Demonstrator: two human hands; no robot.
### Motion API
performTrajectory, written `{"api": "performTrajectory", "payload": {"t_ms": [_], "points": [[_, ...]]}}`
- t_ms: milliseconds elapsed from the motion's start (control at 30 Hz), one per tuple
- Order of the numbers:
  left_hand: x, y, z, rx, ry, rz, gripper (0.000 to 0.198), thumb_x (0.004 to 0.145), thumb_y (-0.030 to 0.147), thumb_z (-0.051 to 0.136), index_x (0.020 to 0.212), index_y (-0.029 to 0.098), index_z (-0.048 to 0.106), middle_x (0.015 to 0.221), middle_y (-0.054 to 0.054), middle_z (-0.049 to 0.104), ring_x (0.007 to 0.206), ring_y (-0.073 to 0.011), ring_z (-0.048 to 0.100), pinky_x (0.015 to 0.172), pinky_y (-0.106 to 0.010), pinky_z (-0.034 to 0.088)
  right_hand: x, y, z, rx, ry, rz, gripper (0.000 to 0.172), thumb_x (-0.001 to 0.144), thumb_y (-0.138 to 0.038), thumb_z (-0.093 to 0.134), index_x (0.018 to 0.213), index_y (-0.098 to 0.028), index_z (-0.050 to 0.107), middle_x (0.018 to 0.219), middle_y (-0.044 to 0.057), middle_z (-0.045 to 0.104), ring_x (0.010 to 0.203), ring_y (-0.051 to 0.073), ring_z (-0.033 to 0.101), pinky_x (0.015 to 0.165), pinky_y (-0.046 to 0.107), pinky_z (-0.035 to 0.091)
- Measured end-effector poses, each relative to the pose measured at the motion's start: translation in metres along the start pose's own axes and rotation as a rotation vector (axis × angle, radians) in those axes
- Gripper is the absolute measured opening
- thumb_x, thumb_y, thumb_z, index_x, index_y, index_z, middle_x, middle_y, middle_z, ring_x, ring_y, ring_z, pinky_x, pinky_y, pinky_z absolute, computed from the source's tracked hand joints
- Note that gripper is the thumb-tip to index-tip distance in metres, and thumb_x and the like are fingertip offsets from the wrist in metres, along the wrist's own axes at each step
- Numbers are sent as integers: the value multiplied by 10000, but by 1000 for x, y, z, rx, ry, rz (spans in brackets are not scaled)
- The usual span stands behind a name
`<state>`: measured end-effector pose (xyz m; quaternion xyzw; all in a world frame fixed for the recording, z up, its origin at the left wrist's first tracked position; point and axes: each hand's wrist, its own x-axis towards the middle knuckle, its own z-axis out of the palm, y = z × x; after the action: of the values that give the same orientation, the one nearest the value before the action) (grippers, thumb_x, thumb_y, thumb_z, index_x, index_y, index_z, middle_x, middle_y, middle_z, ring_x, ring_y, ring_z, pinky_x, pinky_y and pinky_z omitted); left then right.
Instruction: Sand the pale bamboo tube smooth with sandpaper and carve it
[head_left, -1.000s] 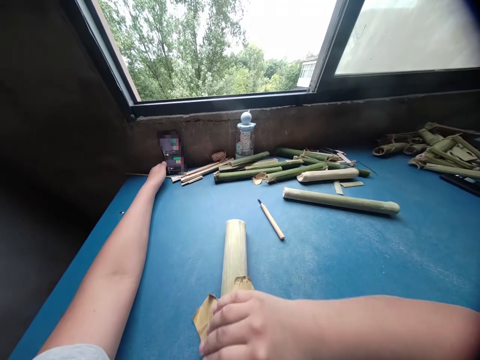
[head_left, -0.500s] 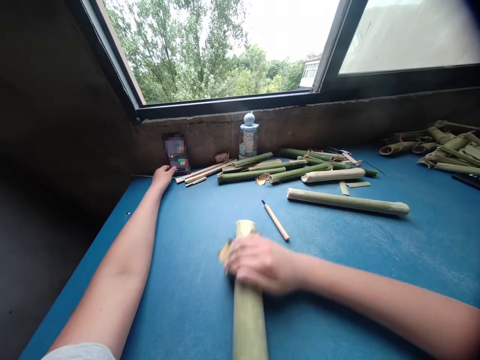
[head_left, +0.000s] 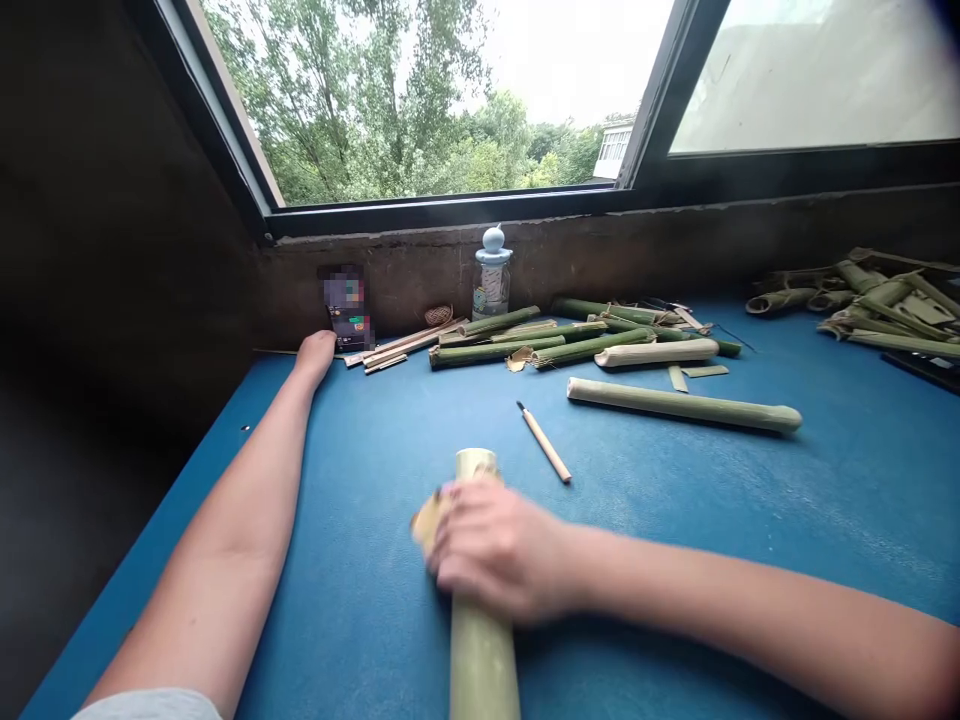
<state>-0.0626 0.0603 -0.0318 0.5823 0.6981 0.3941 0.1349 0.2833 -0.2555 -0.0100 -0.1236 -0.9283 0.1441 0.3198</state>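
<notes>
A pale green bamboo tube (head_left: 484, 660) runs up from the bottom edge near the middle. My right hand (head_left: 495, 545) is wrapped over its upper part, blurred, and presses a tan sheet (head_left: 429, 522) against it; the sheet sticks out left of my fingers. At the back left my left hand (head_left: 316, 348) lies just beside a phone (head_left: 346, 308) that leans on the wall. The fingers of that hand are mostly hidden. A wooden-handled tool with a dark tip (head_left: 546, 445) lies to the right of the tube's far end.
Another peeled tube (head_left: 682, 405) lies at centre right on the blue table (head_left: 360, 620). Behind it are green bamboo pieces (head_left: 495, 352), thin strips (head_left: 405, 345) and a blue-lidded jar (head_left: 492, 275). More bamboo (head_left: 885, 300) is heaped at the back right, below the window.
My right hand and the tan sheet have shifted slightly left and nearer, with more of the sheet showing. My left hand has drawn slightly back from the phone's lower edge. The view has shifted slightly.
</notes>
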Motion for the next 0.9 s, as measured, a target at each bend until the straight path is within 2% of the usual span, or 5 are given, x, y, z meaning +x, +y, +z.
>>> {"api": "performTrajectory", "payload": {"t_ms": [133, 300, 633, 800, 900], "points": [[-2, 0, 1, 4, -30, 31, 366, 777, 253, 553, 1074, 125, 725, 1168, -159, 725, 1121, -329, 649, 1005, -404, 481, -3, 4, 1, 54, -100, -293, 279, 1027, -298, 418, 916, -240, 667, 989, -15, 779, 1010, 127, 698, 1076, 230, 439], [-5, 5, 2, -101, -84, 47, 530, 634, 178, 650, 1159, 113, 671, 1152, -138, 733, 1072, -304, 666, 957, -370, 515, -6, 25, -22, -3, 122, 79, 330, 1042, -240, 378, 884, -172, 660, 930, 82, 777, 1036, 192, 699, 1105, 419, 437], [-13, 13, -3, -120, -21, 52, 469, 764, 284, 575, 1189, 111, 675, 1185, -142, 716, 1125, -306, 647, 1027, -392, 467, -4, 6, -15, 42, 64, 0, 327, 1033, -218, 386, 908, -161, 683, 952, 71, 789, 1023, 175, 718, 1101, 345, 460], [-21, 15, -6, -121, 75, 152, 770, 726, 190, 601, 1480, 111, 465, 1369, -171, 578, 1136, -281, 634, 1032, -362, 473, -11, -10, -7, 122, -227, -410, 341, 1038, -259, 375, 969, -234, 708, 1194, 32, 746, 1193, 132, 647, 1172, 217, 382], [-23, 21, -11, -125, 135, 294, 909, 723, 161, 603, 1585, 208, 317, 1538, -144, 376, 1246, -272, 573, 1081, -335, 440, -11, 2, -14, 141, -41, -151, 335, 1039, -243, 367, 1015, -188, 697, 1124, 81, 763, 1174, 162, 663, 1159, 312, 422]]}}
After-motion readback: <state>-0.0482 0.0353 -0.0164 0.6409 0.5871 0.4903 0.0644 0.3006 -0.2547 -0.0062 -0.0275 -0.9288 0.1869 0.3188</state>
